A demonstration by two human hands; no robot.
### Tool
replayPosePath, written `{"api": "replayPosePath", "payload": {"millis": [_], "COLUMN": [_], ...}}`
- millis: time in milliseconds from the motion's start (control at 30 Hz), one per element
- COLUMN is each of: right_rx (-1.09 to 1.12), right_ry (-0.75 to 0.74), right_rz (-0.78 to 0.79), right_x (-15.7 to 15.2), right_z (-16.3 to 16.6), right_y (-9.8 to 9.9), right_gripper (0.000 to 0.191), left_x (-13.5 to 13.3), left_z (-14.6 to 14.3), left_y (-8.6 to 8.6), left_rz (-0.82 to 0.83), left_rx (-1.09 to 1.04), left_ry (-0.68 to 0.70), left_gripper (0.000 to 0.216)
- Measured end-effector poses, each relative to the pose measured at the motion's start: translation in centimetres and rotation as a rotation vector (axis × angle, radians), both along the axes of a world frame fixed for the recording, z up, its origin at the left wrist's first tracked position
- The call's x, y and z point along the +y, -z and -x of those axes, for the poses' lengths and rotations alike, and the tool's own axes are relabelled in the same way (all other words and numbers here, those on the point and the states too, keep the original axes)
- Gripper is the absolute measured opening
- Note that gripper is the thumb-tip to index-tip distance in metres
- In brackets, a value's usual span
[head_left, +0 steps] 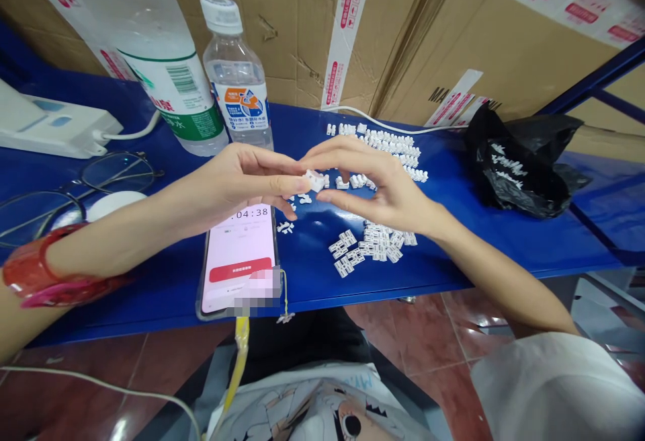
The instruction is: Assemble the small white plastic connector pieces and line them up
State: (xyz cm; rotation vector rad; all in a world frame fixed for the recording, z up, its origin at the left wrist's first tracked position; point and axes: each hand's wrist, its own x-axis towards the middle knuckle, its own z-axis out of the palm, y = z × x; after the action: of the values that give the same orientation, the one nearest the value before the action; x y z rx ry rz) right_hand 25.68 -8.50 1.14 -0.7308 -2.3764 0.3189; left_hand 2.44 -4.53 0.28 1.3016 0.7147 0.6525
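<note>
My left hand (246, 182) and my right hand (375, 185) meet above the blue table (166, 279). Between their fingertips they pinch a small white plastic clip (315, 180), held in the air. Just below and behind the fingers lie a few loose white clips (353, 181). A pile of assembled white clips (370, 243) rests on the table under my right wrist. More white clips (388, 145) are spread further back. A phone (240, 259) showing a timer lies under my left hand. A red bracelet (45, 276) sits on my left wrist.
Two water bottles, a large one (161, 51) and a small one (236, 78), stand at the back left. Glasses (75, 189) and a white power strip (50, 125) lie at the left. A black plastic bag (519, 162) sits at the right. Cardboard boxes (453, 31) line the back.
</note>
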Motion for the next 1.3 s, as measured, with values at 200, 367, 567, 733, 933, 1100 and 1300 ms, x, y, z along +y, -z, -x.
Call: {"api": "replayPosePath", "payload": {"millis": [200, 367, 567, 733, 933, 1100, 1300], "right_rx": [0.004, -0.097, -0.228, -0.321, -0.392, -0.206, -0.441], "right_ry": [0.102, 0.255, 0.276, 0.218, 0.415, 0.233, -0.112], "right_rz": [-0.016, -0.029, -0.022, 0.102, 0.035, 0.115, 0.397], "right_x": [4.4, 9.5, 10.7, 12.4, 12.7, 6.3, -3.3], "right_z": [-1.2, -1.2, 0.2, 1.0, 0.1, -2.2, -2.1], "right_y": [0.2, 2.0, 2.0, 2.4, 3.3, 0.1, -1.2], "right_gripper": [0.015, 0.010, 0.006, 0.021, 0.009, 0.017, 0.044], "left_x": [0.8, 1.6, 1.6, 1.8, 1.7, 1.6, 1.8], "left_z": [0.0, 0.0, 0.3, 0.3, 0.2, 0.2, 0.1], "left_y": [0.2, 0.5, 0.0, -0.3, 0.0, 0.0, 0.5], "left_rz": [-0.008, -0.062, -0.108, -0.078, -0.062, 0.008, 0.023], "left_rx": [0.044, 0.077, 0.070, 0.043, 0.063, -0.025, -0.075], "left_ry": [-0.179, -0.306, -0.340, -0.332, -0.329, -0.312, -0.316], "left_gripper": [0.009, 0.012, 0.011, 0.007, 0.007, 0.019, 0.027]}}
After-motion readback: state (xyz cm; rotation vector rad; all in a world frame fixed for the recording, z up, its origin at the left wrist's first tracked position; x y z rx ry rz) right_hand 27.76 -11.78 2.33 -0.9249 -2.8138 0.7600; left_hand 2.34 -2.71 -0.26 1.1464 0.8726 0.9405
